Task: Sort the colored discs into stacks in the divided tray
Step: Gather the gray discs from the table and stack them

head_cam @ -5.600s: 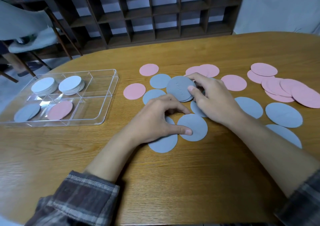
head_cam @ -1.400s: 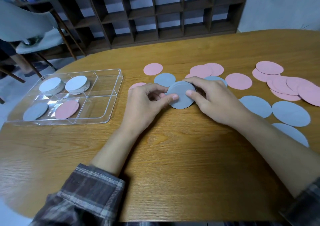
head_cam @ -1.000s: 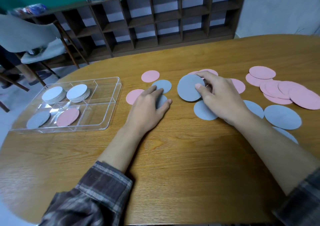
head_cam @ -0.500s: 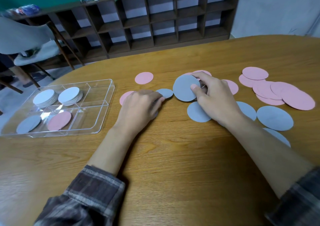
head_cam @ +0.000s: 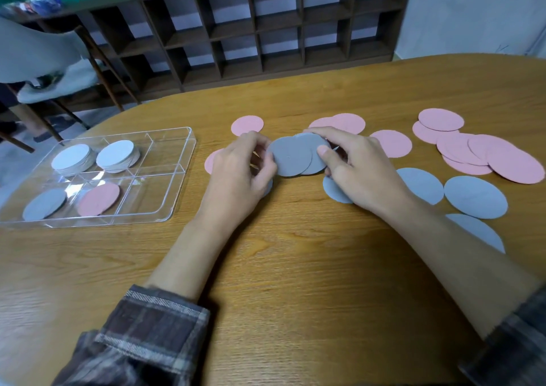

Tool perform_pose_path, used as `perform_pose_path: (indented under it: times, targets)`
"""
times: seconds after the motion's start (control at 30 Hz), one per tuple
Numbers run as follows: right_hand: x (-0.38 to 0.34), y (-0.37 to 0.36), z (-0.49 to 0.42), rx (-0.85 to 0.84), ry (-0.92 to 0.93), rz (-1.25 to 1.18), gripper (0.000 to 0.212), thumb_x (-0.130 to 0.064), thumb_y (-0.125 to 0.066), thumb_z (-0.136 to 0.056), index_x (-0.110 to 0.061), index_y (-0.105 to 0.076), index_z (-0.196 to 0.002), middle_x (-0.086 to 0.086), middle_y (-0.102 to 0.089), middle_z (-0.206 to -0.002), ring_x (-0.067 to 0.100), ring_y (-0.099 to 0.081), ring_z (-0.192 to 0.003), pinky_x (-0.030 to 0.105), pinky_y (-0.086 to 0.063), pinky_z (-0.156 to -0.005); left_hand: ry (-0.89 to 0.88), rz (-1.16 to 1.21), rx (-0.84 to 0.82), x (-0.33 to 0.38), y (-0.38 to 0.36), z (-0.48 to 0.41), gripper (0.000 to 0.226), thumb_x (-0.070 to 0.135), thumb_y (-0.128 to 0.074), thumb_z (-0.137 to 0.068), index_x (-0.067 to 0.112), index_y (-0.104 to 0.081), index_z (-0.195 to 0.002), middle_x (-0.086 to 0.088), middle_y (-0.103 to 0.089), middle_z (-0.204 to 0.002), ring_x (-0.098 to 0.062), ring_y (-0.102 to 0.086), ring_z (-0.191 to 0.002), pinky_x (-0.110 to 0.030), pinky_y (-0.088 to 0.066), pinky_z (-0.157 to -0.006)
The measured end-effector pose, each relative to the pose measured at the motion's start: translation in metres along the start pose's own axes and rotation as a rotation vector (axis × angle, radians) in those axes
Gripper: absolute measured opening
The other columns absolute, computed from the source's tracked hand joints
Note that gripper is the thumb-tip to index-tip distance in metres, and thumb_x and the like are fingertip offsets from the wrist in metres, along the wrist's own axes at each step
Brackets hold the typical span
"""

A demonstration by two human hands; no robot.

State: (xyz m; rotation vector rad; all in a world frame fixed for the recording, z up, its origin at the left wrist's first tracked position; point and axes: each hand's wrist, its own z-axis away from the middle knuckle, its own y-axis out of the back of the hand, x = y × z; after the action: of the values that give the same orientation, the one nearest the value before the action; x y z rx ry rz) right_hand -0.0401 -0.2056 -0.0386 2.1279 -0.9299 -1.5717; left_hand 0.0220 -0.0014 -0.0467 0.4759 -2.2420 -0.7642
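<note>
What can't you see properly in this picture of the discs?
- How many grey discs are held: head view, they overlap and the right hand covers part.
- Pink disc by the left hand: mostly behind that hand.
- Nearest grey disc on the table: partly under the right forearm.
- White stacks in the tray: count too fine to tell.

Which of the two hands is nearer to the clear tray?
The left hand. It is just right of the tray, holding grey discs. The right hand is farther right, beyond those discs.
</note>
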Motion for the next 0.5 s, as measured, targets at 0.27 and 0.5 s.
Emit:
perform_pose_path:
  times: [0.27,0.5]
  targets:
    - [-0.006,-0.005,0.003,-0.099,0.013,-0.033,0.040,-0.027,-0.044,-0.108,-0.027,-0.056,-0.146,-0.022,-0.057,-0.081,0.003,-0.057,-0.084,0.014,-0.041,-0.080,0.175,0.131,-0.020,0.002,-0.002,0.001,0.019,0.022,-0.082,-0.088,0.017,-0.076,-0.106,0.001,-0.073,-0.077,-0.009,-0.070,-0.066,-0.021,-0.057,-0.067]
    - [-0.001,-0.008,0.002,-0.042,0.101,0.127,0.041,-0.020,-0.052,-0.105,-0.016,-0.055,-0.147,0.003,-0.070,-0.124,0.009,-0.055,-0.108,-0.005,-0.026,-0.085,0.084,-0.015,-0.141,-0.005,0.006,0.001,0.033,0.041,-0.084,-0.085,0.021,-0.076,-0.111,0.005,-0.071,-0.089,-0.008,-0.065,-0.076,-0.015,-0.047,-0.071]
